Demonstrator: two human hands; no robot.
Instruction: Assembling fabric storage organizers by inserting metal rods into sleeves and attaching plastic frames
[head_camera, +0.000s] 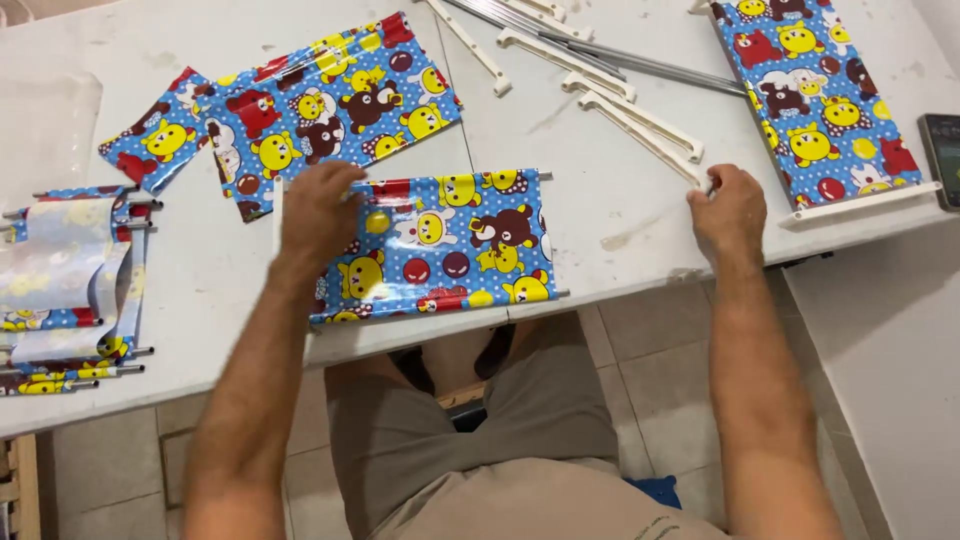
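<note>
Left grip (318, 205) lies flat, fingers spread, on the blue cartoon-print plastic panel (440, 245) at the white surface's (620, 215) near edge; right grip (728, 205) pinches a white plastic rail (640, 125). Fitting a rail seems in hand; it would need aligning with the panel's edge. About four loose rails, three separate panels, one stack.

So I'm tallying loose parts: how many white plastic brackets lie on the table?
4, maybe more hidden: one top centre, one beside it, and two near the right hand, at and.
</note>
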